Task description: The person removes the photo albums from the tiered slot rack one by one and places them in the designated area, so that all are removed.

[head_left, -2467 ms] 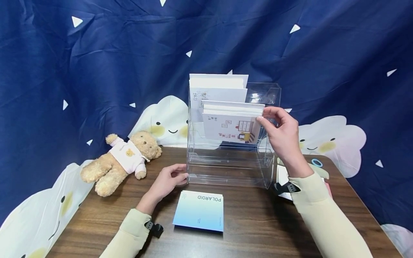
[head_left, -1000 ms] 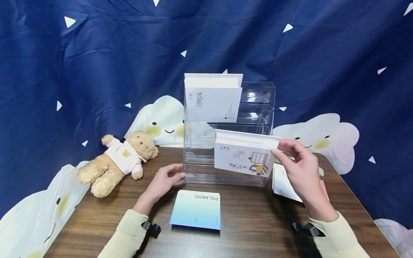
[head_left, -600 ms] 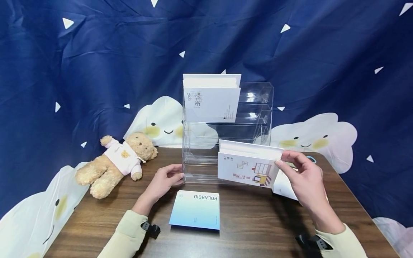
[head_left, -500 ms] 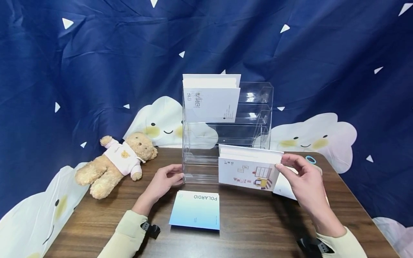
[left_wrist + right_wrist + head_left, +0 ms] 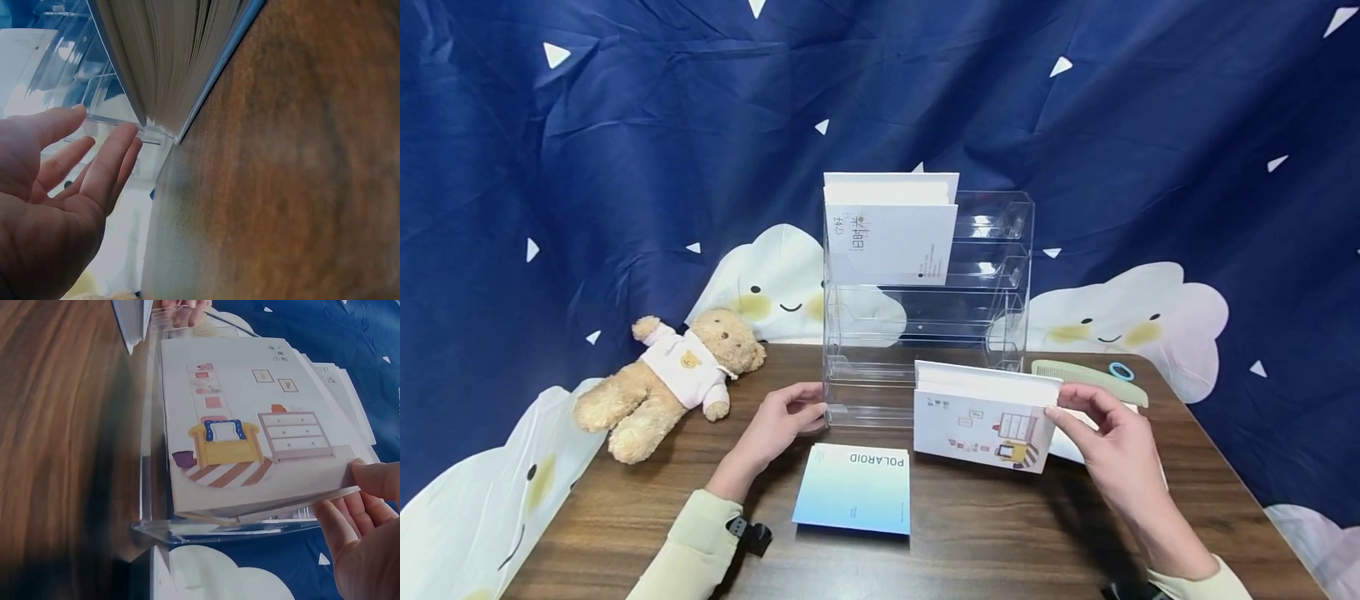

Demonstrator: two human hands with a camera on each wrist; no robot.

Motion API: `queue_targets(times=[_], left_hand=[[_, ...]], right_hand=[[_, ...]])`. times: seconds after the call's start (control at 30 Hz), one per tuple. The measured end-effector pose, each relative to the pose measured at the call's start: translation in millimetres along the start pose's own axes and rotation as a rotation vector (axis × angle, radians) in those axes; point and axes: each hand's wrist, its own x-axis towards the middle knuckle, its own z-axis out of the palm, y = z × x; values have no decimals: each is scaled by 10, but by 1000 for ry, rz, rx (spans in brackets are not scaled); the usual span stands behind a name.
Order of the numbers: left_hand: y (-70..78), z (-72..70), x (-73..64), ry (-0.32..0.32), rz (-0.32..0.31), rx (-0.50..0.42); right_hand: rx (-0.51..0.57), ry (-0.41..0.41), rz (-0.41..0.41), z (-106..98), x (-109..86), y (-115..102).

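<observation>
My right hand (image 5: 1116, 454) pinches the right edge of a thick white book (image 5: 981, 429) with a drawn room on its cover, thumb in front and fingers behind. The book hangs tilted before the lower right part of a clear tiered rack (image 5: 865, 414); whether it touches a tier, I cannot tell. In the left wrist view my left hand (image 5: 69, 187) has fairly straight fingers against the rack's side near its base. Another white book (image 5: 891, 246) stands in the rack's upper left. A blue-green book marked POLAROID (image 5: 853, 490) is in front of the rack.
A teddy bear (image 5: 681, 367) in a pale shirt lies left of the rack. Right of it are a green comb (image 5: 1082, 375), a blue ring-shaped thing (image 5: 1122, 372) and a white item partly behind my right hand. A blue curtain (image 5: 700, 125) hangs behind the table.
The right hand has brought the white book down from the rack's upper middle to its lower front right, tilting it a little. The left hand has stayed at the rack's left side.
</observation>
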Motion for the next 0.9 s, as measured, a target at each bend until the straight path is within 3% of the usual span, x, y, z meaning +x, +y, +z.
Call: queue_targets(times=[0.37, 0.9], left_hand=[[22, 21, 1, -13, 8, -8], [-6, -5, 3, -3, -7, -13]], right_hand=[[-8, -70, -25, -188, -76, 150], [12, -113, -67, -219, -199, 330]])
